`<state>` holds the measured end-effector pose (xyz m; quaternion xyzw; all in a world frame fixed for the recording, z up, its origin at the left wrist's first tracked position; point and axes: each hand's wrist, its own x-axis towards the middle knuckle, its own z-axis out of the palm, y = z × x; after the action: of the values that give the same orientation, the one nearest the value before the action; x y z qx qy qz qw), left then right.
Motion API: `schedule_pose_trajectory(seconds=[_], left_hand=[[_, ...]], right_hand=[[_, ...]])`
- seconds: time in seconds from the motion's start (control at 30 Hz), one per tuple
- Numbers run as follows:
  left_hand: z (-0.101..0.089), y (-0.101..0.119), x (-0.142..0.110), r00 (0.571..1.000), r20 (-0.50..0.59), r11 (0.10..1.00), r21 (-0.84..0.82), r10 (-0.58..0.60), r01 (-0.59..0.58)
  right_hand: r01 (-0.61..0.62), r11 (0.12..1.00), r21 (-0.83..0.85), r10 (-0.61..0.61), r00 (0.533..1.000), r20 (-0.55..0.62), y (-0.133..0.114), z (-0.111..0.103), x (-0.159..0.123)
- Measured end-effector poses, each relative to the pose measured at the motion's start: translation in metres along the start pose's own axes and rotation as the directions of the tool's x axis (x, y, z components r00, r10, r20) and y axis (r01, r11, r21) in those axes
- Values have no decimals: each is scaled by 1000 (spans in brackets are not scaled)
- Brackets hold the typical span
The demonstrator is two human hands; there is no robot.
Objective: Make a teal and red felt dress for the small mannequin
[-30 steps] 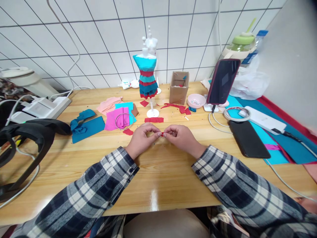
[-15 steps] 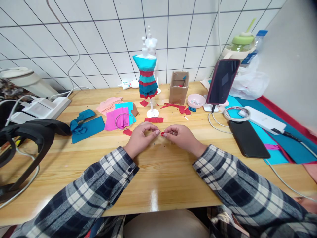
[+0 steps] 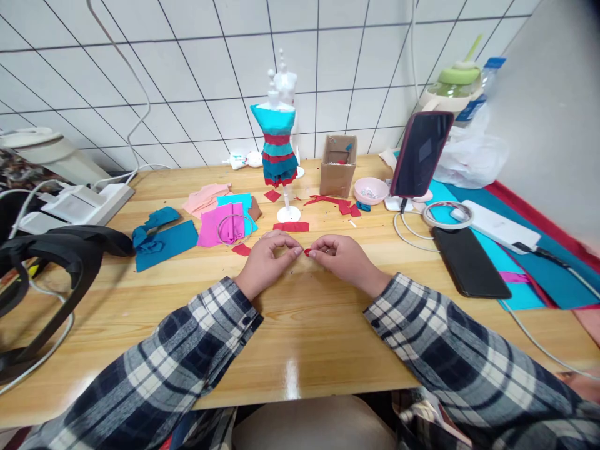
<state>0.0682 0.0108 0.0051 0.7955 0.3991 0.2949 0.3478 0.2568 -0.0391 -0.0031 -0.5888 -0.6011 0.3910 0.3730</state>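
Note:
A small piece of red crepe paper [image 3: 307, 252] sits in the pinched fingertips of my right hand [image 3: 340, 255]. Just left of it, my left hand [image 3: 272, 257] is closed in a pinch, its thumb and forefinger almost touching the red piece; whether it grips an edge of it I cannot make out. Beyond the hands stands a small white dress form [image 3: 289, 214] wearing a turquoise, red and blue layered paper dress [image 3: 280, 147]. A red paper strip [image 3: 291, 227] lies at its base, and a red scrap [image 3: 241, 250] rests beside my left hand.
Folded magenta paper [image 3: 213, 226] under a metal ring and blue paper [image 3: 171, 250] lie to the left. Behind are a cardboard box [image 3: 337, 178] and a pink bowl [image 3: 371, 199] of small bits. On the right, a phone [image 3: 471, 262] lies beside a propped phone [image 3: 420, 153]; a black headset [image 3: 60, 262] sits far left.
Almost nothing differs. Both hands keep their place, and the red piece at the fingertips has turned or shifted very slightly.

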Motion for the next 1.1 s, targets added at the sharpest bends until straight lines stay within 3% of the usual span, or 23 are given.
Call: schedule_pose_trajectory(seconds=[0.13,0.37,0.5,0.67,0.77,0.83,0.93,1.03,1.1], left_hand=[[2,2,-1,998,23,997,-63,-50,51],[7,8,-4,992,-120,998,-52,39,-45],[3,6,-4,973,-162,972,193,165,-132],[-3,-1,-6,906,-129,802,526,403,-282],[-6,0,-8,841,-89,686,627,534,-369],[-8,2,-9,785,-53,610,663,617,-435],[-9,5,-10,730,-15,534,692,683,-485],[-8,5,-10,730,-14,541,680,684,-494],[-6,3,-9,793,-73,654,614,605,-442]], right_hand=[[60,996,66,-53,993,-109,-3,0,-1],[64,981,182,-54,997,-61,-2,7,-2],[71,992,106,-63,995,-73,0,6,-2],[175,985,-3,-174,977,-123,-4,2,-5],[75,991,112,-65,994,-92,-7,1,-6],[-74,968,239,67,997,37,-8,1,-5],[-219,907,360,166,971,173,-8,3,-4],[-258,872,415,197,963,186,-8,4,-4],[-247,867,432,191,967,169,-7,4,-4]])
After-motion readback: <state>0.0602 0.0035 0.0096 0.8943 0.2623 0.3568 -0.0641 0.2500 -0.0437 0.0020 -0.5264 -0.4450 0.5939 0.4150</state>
